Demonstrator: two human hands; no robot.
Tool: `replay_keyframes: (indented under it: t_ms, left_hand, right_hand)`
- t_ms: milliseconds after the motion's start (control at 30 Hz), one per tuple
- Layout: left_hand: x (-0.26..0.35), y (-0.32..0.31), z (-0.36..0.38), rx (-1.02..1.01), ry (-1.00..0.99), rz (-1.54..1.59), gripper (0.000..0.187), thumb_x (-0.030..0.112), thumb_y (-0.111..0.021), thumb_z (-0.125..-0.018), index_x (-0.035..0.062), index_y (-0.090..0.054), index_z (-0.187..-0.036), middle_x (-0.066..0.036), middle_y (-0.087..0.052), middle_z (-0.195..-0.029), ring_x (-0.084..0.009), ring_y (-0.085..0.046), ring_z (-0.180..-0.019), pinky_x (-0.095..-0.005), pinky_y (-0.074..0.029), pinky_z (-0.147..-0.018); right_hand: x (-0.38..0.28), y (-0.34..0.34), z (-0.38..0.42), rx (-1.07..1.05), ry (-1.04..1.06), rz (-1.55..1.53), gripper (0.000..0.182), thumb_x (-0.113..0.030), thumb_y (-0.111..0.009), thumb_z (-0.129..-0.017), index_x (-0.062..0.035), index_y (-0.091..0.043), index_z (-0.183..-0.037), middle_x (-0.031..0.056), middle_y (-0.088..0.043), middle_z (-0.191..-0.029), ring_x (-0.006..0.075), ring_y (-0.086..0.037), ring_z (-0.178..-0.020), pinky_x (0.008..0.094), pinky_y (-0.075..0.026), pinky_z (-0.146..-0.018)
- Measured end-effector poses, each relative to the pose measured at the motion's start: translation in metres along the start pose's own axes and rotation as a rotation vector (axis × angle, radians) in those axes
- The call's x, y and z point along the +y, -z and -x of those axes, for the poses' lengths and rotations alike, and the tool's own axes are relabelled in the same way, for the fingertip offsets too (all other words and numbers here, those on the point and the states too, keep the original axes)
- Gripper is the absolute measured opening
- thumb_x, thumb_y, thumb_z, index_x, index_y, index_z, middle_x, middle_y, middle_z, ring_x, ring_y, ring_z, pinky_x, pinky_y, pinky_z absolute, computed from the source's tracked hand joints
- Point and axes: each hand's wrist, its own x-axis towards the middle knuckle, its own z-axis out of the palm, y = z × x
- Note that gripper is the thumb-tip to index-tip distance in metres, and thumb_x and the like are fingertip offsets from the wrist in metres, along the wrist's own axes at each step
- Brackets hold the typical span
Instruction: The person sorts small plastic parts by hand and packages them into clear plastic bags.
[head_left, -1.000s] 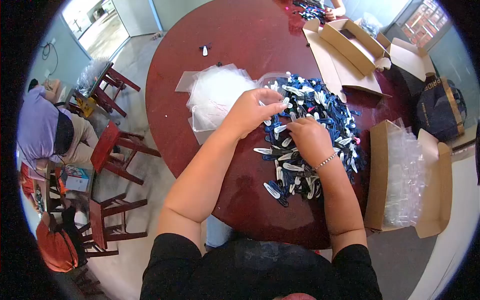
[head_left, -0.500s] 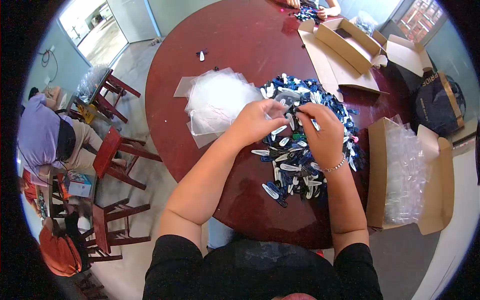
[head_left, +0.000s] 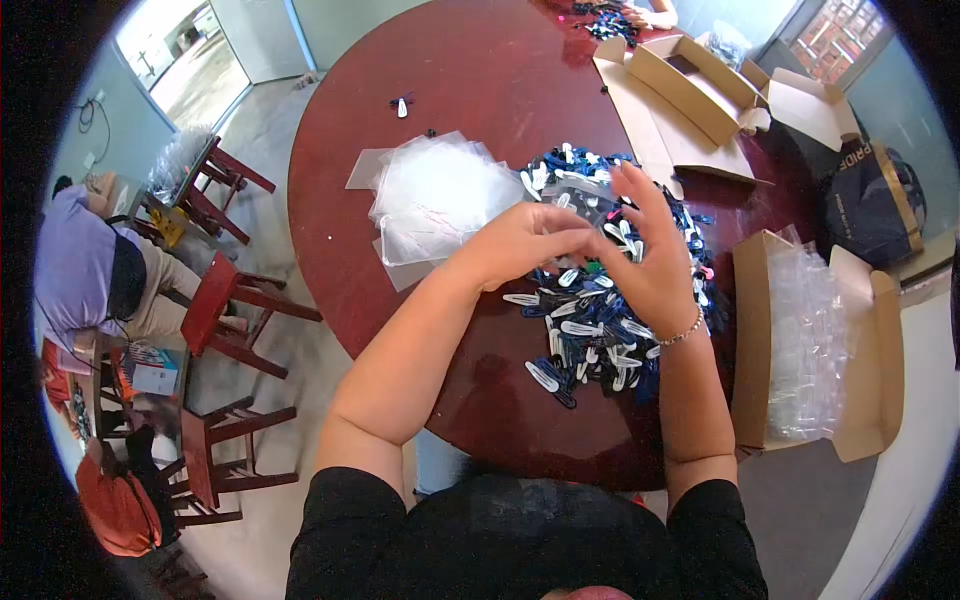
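A heap of snap hair clips, mostly dark blue, black and white, lies on the dark red round table. My left hand is over the heap's left side, thumb and fingers pressed together on a small clear bag that reaches over the clips. My right hand is above the heap with its fingers spread and nothing in them; its thumb is close to my left fingertips. Left of the heap lies a loose stack of clear plastic bags.
An open carton of clear packets stands at the right. Farther back are an empty cardboard box and a dark bag. Another person's hand is at the far edge. Red stools and seated people are at the left.
My right hand has opened, its fingers lifting away from the small bag. My left hand stays nearly in place. The co-worker's hands at the far edge have shifted.
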Motion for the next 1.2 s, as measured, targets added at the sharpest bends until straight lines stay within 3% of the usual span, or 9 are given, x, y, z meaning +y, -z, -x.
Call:
replay_keyframes:
  t_ms: [167,267,400,467,500,600,700,1033,1200]
  left_hand:
    - [0.002,0.002,0.006,-0.191,0.128,0.296,0.048,0.048,-0.059,-0.094,0.0052,-0.065,-0.115,-0.004,-0.067,-0.099,-0.0116,-0.062,-0.089,-0.0295,-0.052,-0.071]
    - [0.001,-0.003,0.002,-0.092,0.057,0.154,0.046,0.04,-0.058,-0.096,0.0024,-0.06,-0.123,-0.005,-0.068,-0.102,-0.0162,-0.065,-0.096,-0.0333,-0.055,-0.073]
    - [0.004,0.001,0.002,-0.058,0.106,0.051,0.048,0.036,-0.062,-0.092,0.0011,-0.058,-0.124,-0.007,-0.07,-0.108,-0.014,-0.066,-0.098,-0.0264,-0.048,-0.076]
    - [0.009,0.0,0.004,-0.017,0.088,0.036,0.048,0.036,-0.062,-0.092,0.0005,-0.058,-0.124,-0.006,-0.07,-0.106,-0.0134,-0.066,-0.098,-0.026,-0.048,-0.077]
    - [0.009,-0.001,0.005,0.008,0.09,0.012,0.048,0.037,-0.062,-0.091,0.0007,-0.058,-0.123,-0.006,-0.07,-0.106,-0.0128,-0.066,-0.097,-0.0246,-0.048,-0.077]
    - [0.003,-0.002,0.003,0.018,0.071,-0.009,0.041,0.032,-0.062,-0.092,0.0012,-0.06,-0.119,-0.005,-0.07,-0.104,-0.0117,-0.065,-0.095,-0.0222,-0.048,-0.075]
    - [0.003,-0.006,0.003,0.005,0.079,-0.03,0.036,0.028,-0.062,-0.093,0.003,-0.061,-0.119,-0.006,-0.071,-0.101,-0.0103,-0.065,-0.092,-0.0214,-0.047,-0.072]
    - [-0.006,-0.008,0.0,0.01,0.062,-0.014,0.033,0.025,-0.064,-0.092,0.0029,-0.063,-0.117,-0.006,-0.071,-0.1,-0.0103,-0.065,-0.088,-0.0211,-0.047,-0.069]
    - [-0.005,-0.01,0.0,0.02,0.066,-0.028,0.033,0.025,-0.064,-0.092,0.0033,-0.062,-0.118,-0.006,-0.071,-0.101,-0.0105,-0.065,-0.088,-0.0212,-0.047,-0.069]
  right_hand:
    - [0.005,0.019,-0.004,-0.44,-0.125,-0.187,0.017,-0.002,-0.072,-0.082,-0.001,-0.07,-0.099,0.0052,-0.068,-0.093,0.0125,-0.063,-0.086,0.0268,-0.049,-0.08]
    - [0.008,0.028,-0.01,-0.309,-0.08,-0.017,0.009,-0.004,-0.071,-0.084,-0.0001,-0.07,-0.092,0.0034,-0.068,-0.084,0.0088,-0.061,-0.08,0.0243,-0.048,-0.072]
    - [0.005,0.067,-0.01,-0.122,-0.19,-0.027,0.007,-0.005,-0.068,-0.088,-0.0001,-0.069,-0.093,-0.0025,-0.065,-0.081,0.0031,-0.056,-0.075,0.0187,-0.045,-0.066]
    - [0.008,0.097,-0.004,-0.034,-0.199,0.021,0.009,-0.007,-0.068,-0.089,0.0002,-0.069,-0.093,-0.0024,-0.065,-0.08,0.0033,-0.057,-0.073,0.0187,-0.045,-0.066]
    - [-0.005,0.114,0.0,0.019,-0.372,0.134,0.01,-0.008,-0.069,-0.089,0.0002,-0.069,-0.094,-0.0007,-0.067,-0.082,0.0051,-0.059,-0.075,0.0203,-0.048,-0.068]
    - [-0.025,0.155,0.016,0.234,-0.395,0.431,0.012,-0.009,-0.067,-0.09,0.0004,-0.068,-0.097,0.0034,-0.069,-0.085,0.0103,-0.064,-0.078,0.0239,-0.051,-0.072]
    - [0.005,0.215,0.049,0.331,-0.329,0.416,0.011,-0.008,-0.065,-0.091,0.0016,-0.069,-0.095,0.0045,-0.07,-0.086,0.0112,-0.065,-0.079,0.0243,-0.051,-0.073]
    - [0.01,0.261,0.14,0.289,-0.644,0.651,0.024,-0.01,-0.069,-0.087,0.0023,-0.066,-0.108,0.0072,-0.07,-0.097,0.0122,-0.065,-0.088,0.026,-0.051,-0.079]
    - [0.004,0.257,0.145,0.403,-0.48,0.818,0.027,-0.009,-0.069,-0.086,0.0006,-0.065,-0.111,0.0106,-0.068,-0.108,0.0179,-0.064,-0.101,0.0307,-0.048,-0.09]
